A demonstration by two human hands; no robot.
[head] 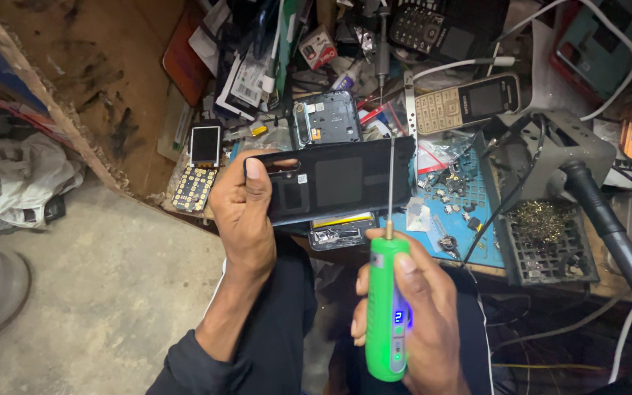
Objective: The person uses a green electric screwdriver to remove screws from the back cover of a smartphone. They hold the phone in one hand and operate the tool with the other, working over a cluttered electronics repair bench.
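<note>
My left hand (241, 212) pinches the black phone back cover (338, 181) by its left edge, holding it flat above the cluttered workbench (111, 88); my right hand (418, 314) is wrapped around a green electric screwdriver (387, 307), its thin steel bit (391, 183) rising across the cover's right side. The cover looks like thin, smooth plastic; if the bit slips it could scratch it; a loose pinch could drop it onto the opened phone (341, 229) below.
</note>
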